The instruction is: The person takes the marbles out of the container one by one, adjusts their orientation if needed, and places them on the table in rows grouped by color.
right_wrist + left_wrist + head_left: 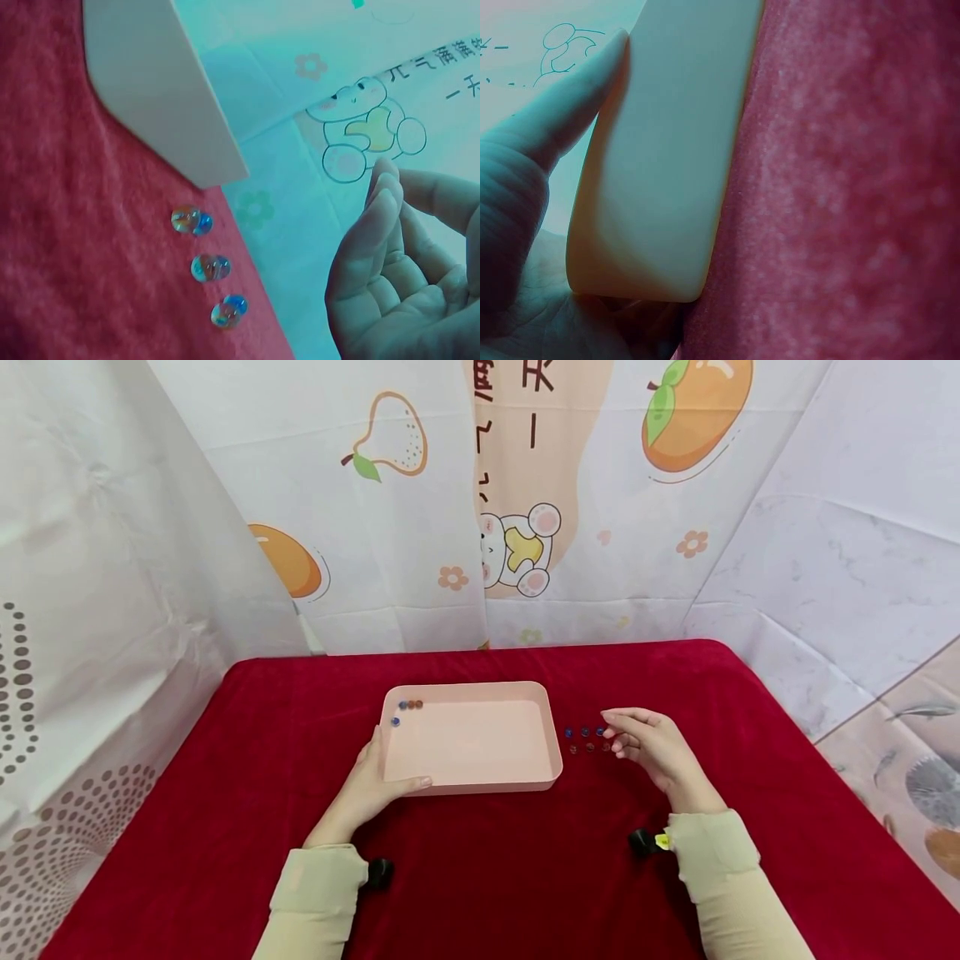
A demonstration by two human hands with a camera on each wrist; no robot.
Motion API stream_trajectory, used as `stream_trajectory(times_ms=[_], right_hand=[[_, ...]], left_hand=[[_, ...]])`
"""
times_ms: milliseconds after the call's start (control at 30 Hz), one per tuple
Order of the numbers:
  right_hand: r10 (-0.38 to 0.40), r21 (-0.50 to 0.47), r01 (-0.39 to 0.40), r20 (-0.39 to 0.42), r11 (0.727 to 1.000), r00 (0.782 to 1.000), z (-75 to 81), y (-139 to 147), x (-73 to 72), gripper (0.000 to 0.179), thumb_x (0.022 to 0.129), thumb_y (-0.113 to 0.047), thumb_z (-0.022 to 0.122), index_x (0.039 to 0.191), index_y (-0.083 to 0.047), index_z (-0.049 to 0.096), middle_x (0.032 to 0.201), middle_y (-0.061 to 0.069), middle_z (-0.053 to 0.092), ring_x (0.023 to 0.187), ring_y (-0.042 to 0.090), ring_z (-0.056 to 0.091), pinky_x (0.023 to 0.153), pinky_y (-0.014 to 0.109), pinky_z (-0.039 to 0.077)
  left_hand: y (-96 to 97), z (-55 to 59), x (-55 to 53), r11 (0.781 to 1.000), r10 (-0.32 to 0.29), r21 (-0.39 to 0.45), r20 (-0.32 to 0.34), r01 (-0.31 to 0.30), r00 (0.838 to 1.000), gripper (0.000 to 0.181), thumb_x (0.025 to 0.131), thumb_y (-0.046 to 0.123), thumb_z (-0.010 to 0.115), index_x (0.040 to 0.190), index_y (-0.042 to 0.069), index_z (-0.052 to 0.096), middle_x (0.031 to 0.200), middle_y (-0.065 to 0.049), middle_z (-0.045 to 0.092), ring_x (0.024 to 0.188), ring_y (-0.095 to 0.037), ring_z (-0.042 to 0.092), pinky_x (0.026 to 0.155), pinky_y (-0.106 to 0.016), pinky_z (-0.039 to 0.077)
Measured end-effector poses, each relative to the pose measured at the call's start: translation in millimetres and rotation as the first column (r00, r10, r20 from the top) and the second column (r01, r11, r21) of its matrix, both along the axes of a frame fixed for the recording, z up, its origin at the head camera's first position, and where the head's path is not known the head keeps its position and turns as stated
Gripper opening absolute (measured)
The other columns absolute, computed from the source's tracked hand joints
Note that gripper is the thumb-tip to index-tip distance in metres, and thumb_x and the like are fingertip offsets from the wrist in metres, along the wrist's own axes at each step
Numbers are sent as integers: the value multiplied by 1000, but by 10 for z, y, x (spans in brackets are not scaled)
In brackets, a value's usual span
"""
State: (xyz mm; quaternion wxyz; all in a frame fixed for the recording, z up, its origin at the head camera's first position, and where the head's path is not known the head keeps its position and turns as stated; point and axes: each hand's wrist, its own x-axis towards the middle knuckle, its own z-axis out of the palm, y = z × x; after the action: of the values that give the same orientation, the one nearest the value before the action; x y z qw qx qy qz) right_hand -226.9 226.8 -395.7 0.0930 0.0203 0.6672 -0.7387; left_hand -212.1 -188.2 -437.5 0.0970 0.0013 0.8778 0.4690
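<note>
A shallow pale-pink tray lies on the red cloth, with several blue and orange glass marbles in its far left corner. My left hand holds the tray's near left corner, thumb along the near rim and fingers against the left side; the left wrist view shows the tray wall beside the thumb. To the right of the tray, marbles stand in two short rows, blue behind reddish. My right hand hovers at their right end, fingers loosely bent, with nothing visible between the fingertips.
Red cloth covers the table around the tray. Behind it hangs a white curtain with fruit and bear prints. More sheeting hangs at the left and right sides.
</note>
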Motion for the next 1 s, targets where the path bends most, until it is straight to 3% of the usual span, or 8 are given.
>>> stream_trajectory(times_ms=[1000], right_hand=[[82,-44,-85,-68,995,994,250,-307,179,19,98,-12,61,91,-21,76,71,-5,68,57,6,58,58,18,52]], left_hand=[[2,26,11,1000,3,-7,5,-3,1000,129,76,47,82,159,13,-10,166,-20,1,151,-40,10,118,-64,19]])
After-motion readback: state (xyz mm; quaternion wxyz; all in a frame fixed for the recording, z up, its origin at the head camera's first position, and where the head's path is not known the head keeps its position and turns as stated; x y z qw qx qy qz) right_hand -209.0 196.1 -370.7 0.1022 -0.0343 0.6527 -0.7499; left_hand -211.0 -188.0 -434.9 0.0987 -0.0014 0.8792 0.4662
